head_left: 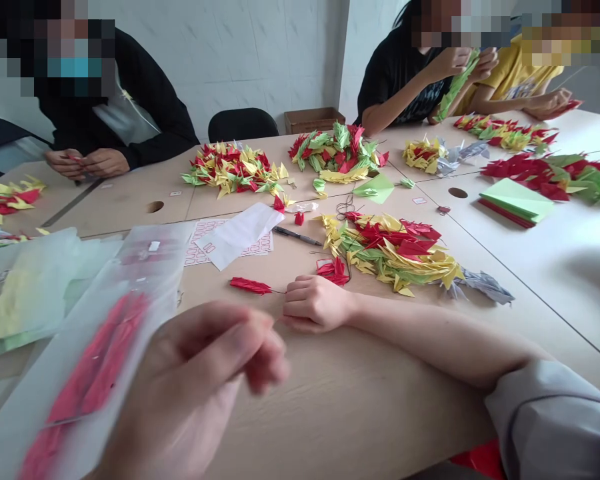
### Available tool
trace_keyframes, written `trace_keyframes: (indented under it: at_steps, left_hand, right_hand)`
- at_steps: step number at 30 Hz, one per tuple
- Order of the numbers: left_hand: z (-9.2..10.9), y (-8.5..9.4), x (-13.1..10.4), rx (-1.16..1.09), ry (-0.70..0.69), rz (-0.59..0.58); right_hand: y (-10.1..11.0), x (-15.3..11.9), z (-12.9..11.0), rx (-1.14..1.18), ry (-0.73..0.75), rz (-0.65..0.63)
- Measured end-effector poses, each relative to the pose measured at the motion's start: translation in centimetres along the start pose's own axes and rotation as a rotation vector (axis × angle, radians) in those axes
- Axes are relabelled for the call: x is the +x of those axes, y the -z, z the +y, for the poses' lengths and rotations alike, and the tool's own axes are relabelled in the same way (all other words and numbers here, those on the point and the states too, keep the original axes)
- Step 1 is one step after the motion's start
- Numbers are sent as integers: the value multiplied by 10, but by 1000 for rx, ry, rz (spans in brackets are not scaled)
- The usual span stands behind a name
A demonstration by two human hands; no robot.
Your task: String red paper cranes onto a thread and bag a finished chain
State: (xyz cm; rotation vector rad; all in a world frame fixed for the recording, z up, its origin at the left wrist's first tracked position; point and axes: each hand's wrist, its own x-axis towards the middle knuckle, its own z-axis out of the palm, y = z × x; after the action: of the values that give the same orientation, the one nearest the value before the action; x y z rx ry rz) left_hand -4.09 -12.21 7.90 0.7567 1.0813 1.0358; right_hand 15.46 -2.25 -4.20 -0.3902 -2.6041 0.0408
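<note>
- The left hand [200, 373], blurred, is raised in the foreground with thumb and fingers pinched nearly together; I cannot tell whether anything is between them.
- The right hand [315, 303] rests on the pale-brown wooden-looking counter [360, 393], fingers curled; its grip is hidden.
- A slim red folded-paper strand [250, 285] lies just beside its knuckles, with a thin dark thread [279, 292] reaching towards them; a sharp tug could crumple the folds.
- Behind the wrist, a yellow, red and green folded-paper heap [395, 250] has protruding points; a sweeping forearm might catch and bend them.
</note>
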Motion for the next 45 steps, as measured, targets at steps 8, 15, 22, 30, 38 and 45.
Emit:
trace_keyframes:
  at_steps: [8,15,22,30,38,45]
  left_hand:
    - [13,-38,11,-28,66,-187]
    - [13,-37,3,-29,96,-253]
    - [10,-36,1,-102,133,-319]
    - [4,-38,6,-163,81,-350]
    - [-1,-36,10,-122,90,-374]
    - [-2,-36,9,-86,127,-431]
  right_hand:
    - [3,0,-2,90,-6,78]
    - [1,-1,-1,85,-2,85]
    - [7,1,-3,116,-7,53]
    - [7,-1,-5,113,-54,6]
    - [10,1,-6,131,-77,-36]
    - [8,2,-4,124,-28,30]
